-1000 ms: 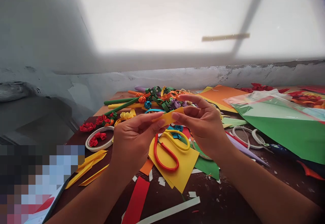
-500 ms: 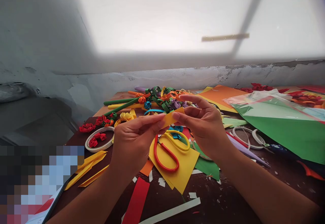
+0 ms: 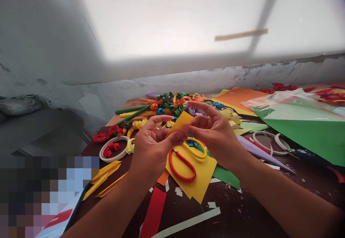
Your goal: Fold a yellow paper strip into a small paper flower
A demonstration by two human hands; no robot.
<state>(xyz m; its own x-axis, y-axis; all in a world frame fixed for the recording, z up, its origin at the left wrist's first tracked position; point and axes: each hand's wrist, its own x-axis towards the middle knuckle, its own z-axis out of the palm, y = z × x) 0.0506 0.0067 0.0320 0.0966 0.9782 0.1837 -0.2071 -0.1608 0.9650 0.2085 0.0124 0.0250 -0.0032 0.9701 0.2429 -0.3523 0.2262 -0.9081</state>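
Note:
A small piece of yellow-orange paper (image 3: 181,121) is held up between my two hands. My left hand (image 3: 155,142) pinches its lower edge with thumb and fingers, the index finger lifted away. My right hand (image 3: 208,128) grips the same piece at the lower right, its index finger raised. Both thumbs meet at the paper's bottom edge. Below the hands lie scissors with one red and one yellow handle (image 3: 182,166), resting on yellow paper sheets (image 3: 206,177); their blades are hidden.
Paper flowers and rolled stems (image 3: 134,110) crowd the back. At left are a tape roll (image 3: 114,158) and folded yellow strips (image 3: 104,175). Green sheets (image 3: 304,133) cover the right. A red strip (image 3: 153,213) and a white strip (image 3: 188,223) lie in front, near a phone (image 3: 64,216).
The yellow-orange paper is tilted up and shows more of its face. My left index finger has lifted off it, and the thumbs have come together. The view has shifted slightly.

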